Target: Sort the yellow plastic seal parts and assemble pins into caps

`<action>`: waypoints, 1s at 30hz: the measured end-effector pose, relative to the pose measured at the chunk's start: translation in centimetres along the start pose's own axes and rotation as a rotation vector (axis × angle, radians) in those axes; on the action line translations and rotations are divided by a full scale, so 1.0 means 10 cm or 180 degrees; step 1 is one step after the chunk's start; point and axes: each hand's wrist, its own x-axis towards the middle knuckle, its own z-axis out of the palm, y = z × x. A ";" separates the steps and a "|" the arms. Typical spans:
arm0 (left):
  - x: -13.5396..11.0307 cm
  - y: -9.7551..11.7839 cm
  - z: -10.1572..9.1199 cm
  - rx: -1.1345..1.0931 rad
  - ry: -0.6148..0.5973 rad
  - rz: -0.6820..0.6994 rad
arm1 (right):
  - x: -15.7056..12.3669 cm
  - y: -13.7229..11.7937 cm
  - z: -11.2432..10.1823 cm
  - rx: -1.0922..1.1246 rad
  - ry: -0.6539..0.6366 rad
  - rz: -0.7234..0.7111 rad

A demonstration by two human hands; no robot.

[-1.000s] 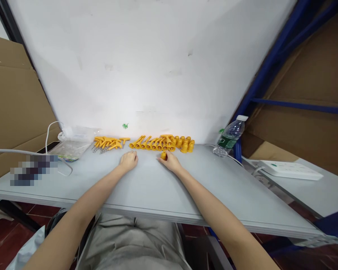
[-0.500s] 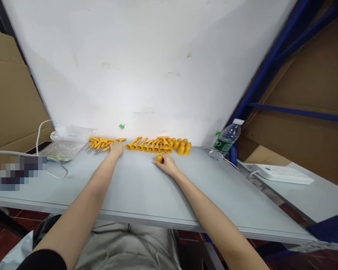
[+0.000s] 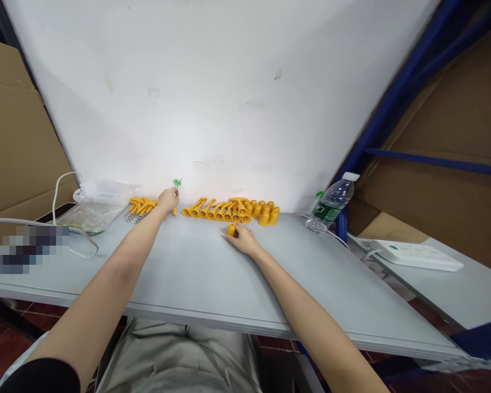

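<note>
My left hand [image 3: 169, 200] is raised a little near the back wall, closed on what looks like a yellow T-handled corkscrew [image 3: 174, 212]. Its metal part points up above my fingers, and most of it is hidden. Left of this hand lies a pile of similar yellow T-handles [image 3: 141, 204] with twisted metal ends. My right hand [image 3: 244, 238] rests on the table, thumb and fingers around a small yellow bell-shaped cup [image 3: 231, 230] standing upright. Behind it runs a row of yellow handles fitted with cups [image 3: 211, 215], their wide ends facing me. Several separate cups [image 3: 264, 218] stand at the row's right.
A water bottle [image 3: 334, 202] leans at the table's right rear, by a blue metal frame [image 3: 364, 125]. A white power strip [image 3: 417, 254] lies farther right. Plastic bags [image 3: 92, 215], a white cable [image 3: 54, 202] and a blurred-out object [image 3: 28, 248] occupy the left side.
My left hand has lifted from the table beside the handle pile, with a corkscrew now in it, metal end turned up. My right hand stays at the same cup.
</note>
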 end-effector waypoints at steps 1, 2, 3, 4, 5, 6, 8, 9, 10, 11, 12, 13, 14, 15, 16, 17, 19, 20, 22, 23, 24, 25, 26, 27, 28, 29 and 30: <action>0.03 0.01 -0.06 -0.0117 0.0059 -0.0019 | 0.00 0.00 0.00 0.0004 0.0006 0.0003; 0.04 0.02 -0.11 -0.0210 0.0090 -0.0018 | 0.00 0.01 0.00 0.0008 0.0012 0.0005; 0.05 0.02 -0.17 -0.0295 0.0080 -0.0001 | 0.00 0.01 0.01 0.0011 0.0015 0.0007; 0.03 0.03 -0.23 -0.0391 0.0024 0.0023 | -0.01 0.01 0.01 0.0010 0.0009 0.0007; 0.01 0.03 -0.28 -0.0508 -0.0066 0.0045 | -0.01 0.01 0.01 0.0004 -0.0002 0.0005; -0.04 0.03 -0.32 -0.0651 -0.0177 0.0052 | -0.01 0.01 0.02 -0.0005 -0.0017 0.0003; -0.15 0.02 -0.37 -0.0976 -0.0407 0.0039 | -0.01 0.02 0.03 -0.0024 -0.0030 0.0002; -0.22 0.02 -0.38 -0.1139 -0.0499 0.0037 | 0.00 0.02 0.04 -0.0032 -0.0024 0.0004; -0.29 0.02 -0.39 -0.1281 -0.0583 0.0030 | 0.00 0.02 0.06 -0.0040 -0.0008 0.0007; -0.36 0.02 -0.39 -0.1402 -0.0654 0.0024 | 0.01 0.02 0.07 -0.0049 0.0015 0.0018; -0.44 0.01 -0.39 -0.1511 -0.0720 0.0024 | 0.01 0.02 0.09 -0.0054 0.0045 0.0035; -0.51 0.02 -0.38 -0.1621 -0.0785 0.0039 | 0.02 0.02 0.10 -0.0053 0.0074 0.0055; -0.59 0.02 -0.37 -0.1731 -0.0853 0.0062 | 0.03 0.01 0.11 -0.0047 0.0101 0.0076; -0.66 0.03 -0.35 -0.1837 -0.0914 0.0077 | 0.03 0.00 0.12 -0.0039 0.0126 0.0099; -0.73 0.04 -0.34 -0.1948 -0.0970 0.0098 | 0.03 -0.02 0.12 -0.0034 0.0140 0.0122; -0.79 0.05 -0.32 -0.2064 -0.1016 0.0126 | 0.03 -0.04 0.11 -0.0042 0.0133 0.0147; -0.89 0.07 -0.27 -0.2241 -0.1046 0.0178 | 0.04 -0.11 0.09 -0.0118 0.0069 0.0203; -0.92 0.07 -0.24 -0.2282 -0.1007 0.0209 | 0.05 -0.15 0.08 -0.0175 0.0027 0.0223; -0.96 0.08 -0.16 -0.2242 -0.0872 0.0280 | 0.08 -0.26 0.06 -0.0286 -0.0075 0.0244; -0.97 0.08 -0.11 -0.2167 -0.0790 0.0292 | 0.10 -0.31 0.05 -0.0324 -0.0134 0.0248; -0.97 0.08 -0.05 -0.2072 -0.0732 0.0304 | 0.12 -0.37 0.04 -0.0346 -0.0200 0.0254; -0.97 0.08 0.00 -0.1968 -0.0709 0.0325 | 0.15 -0.42 0.04 -0.0351 -0.0273 0.0261; -0.97 0.07 0.06 -0.1857 -0.0718 0.0348 | 0.18 -0.47 0.04 -0.0344 -0.0343 0.0271; -0.97 0.06 0.11 -0.1743 -0.0732 0.0368 | 0.20 -0.51 0.05 -0.0324 -0.0403 0.0282; -0.98 0.05 0.16 -0.1619 -0.0732 0.0377 | 0.21 -0.54 0.06 -0.0299 -0.0436 0.0287; -0.99 0.04 0.21 -0.1492 -0.0712 0.0373 | 0.22 -0.56 0.08 -0.0275 -0.0444 0.0286; -1.01 0.03 0.25 -0.1371 -0.0669 0.0349 | 0.22 -0.56 0.10 -0.0257 -0.0419 0.0280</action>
